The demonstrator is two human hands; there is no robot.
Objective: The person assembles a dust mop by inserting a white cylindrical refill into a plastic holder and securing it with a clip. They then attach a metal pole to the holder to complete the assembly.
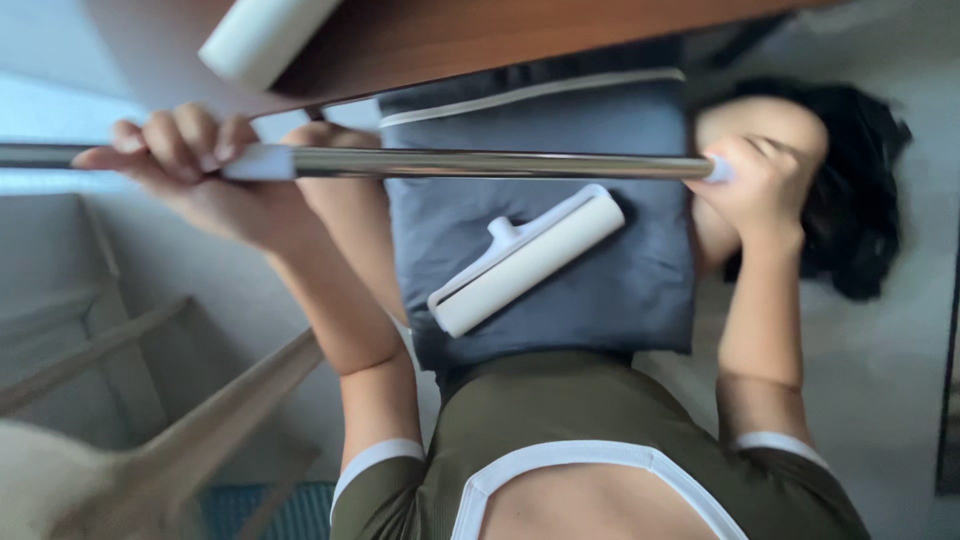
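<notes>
Metal pole (480, 163) is lying level across the scene, above a grey cushion (540, 260) carrying a white roller head (525, 260). The left hand (185, 165) and right hand (755, 180) are gripping its ends. Likely rigid, light, slippery; the ends suit holding.

Brown wooden tabletop (520, 35), pale wall (880, 360), wooden chair frame (200, 430) (daylight, soft).

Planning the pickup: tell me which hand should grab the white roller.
Probably the right hand: its grip on the pole sits close beside the roller on the cushion; the left hand is farther off.
</notes>
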